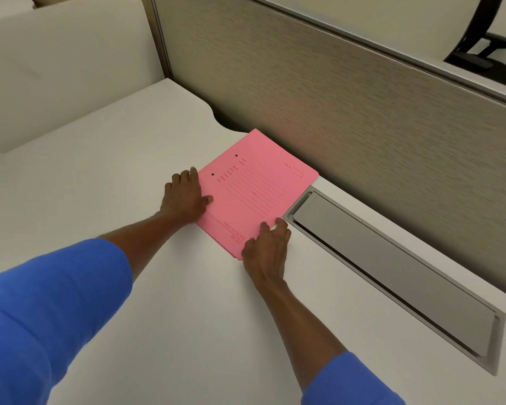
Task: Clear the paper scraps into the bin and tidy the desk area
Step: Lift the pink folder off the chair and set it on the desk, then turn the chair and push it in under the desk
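Lying flat on the white worktop (105,182), a pink card file folder (254,188) with printed form lines and two punched holes is resting against the foot of the beige fabric partition panel (348,106). The left hand (184,197) is sitting at the folder's 9 o'clock edge, fingers spread and flat, thumb tip touching the cover. The right hand (265,248) is sitting at the folder's 5 o'clock corner, fingers loosely spread, fingertips pressing on the cover. The folder is lying between the two hands, its long axis running from 7 o'clock to 1 o'clock, the punched edge facing 10 o'clock. Its 3 o'clock corner is just touching the long grey metal cable-tray lid (392,273) set into the worktop.
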A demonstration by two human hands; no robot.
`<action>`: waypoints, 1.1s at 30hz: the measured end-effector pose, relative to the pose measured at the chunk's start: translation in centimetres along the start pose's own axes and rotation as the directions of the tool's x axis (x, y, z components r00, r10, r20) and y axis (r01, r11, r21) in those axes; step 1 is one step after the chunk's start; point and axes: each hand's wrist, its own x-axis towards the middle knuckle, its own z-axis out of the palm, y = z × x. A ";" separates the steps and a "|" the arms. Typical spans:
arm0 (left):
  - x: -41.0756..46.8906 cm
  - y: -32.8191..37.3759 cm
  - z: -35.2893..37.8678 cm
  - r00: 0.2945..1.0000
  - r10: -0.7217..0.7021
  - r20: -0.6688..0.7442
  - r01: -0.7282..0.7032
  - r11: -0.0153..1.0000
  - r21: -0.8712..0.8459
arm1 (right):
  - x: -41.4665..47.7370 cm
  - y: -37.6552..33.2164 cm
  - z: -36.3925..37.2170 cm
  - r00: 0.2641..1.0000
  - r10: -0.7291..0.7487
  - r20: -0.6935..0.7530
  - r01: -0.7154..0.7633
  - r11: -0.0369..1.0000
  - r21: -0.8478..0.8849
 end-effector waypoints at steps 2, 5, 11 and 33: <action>-1.2 -0.1 0.0 0.997 -0.017 -0.076 0.018 1.000 0.005 | -0.4 0.0 0.1 1.000 0.003 -0.008 -0.003 1.000 0.031; -4.2 -0.5 0.0 0.981 -0.036 -0.192 0.050 0.996 0.069 | -2.1 -0.4 0.6 1.000 -0.021 -0.015 0.022 0.998 0.055; -12.3 -2.8 -0.8 0.988 -0.097 -0.123 0.114 0.983 0.144 | -9.6 -2.5 1.6 0.998 -0.038 0.052 0.038 0.999 -0.002; -54.1 -24.4 -5.3 0.881 -0.145 0.450 0.123 0.989 0.077 | -46.5 -9.5 5.4 0.890 -0.221 0.398 0.272 0.959 -0.074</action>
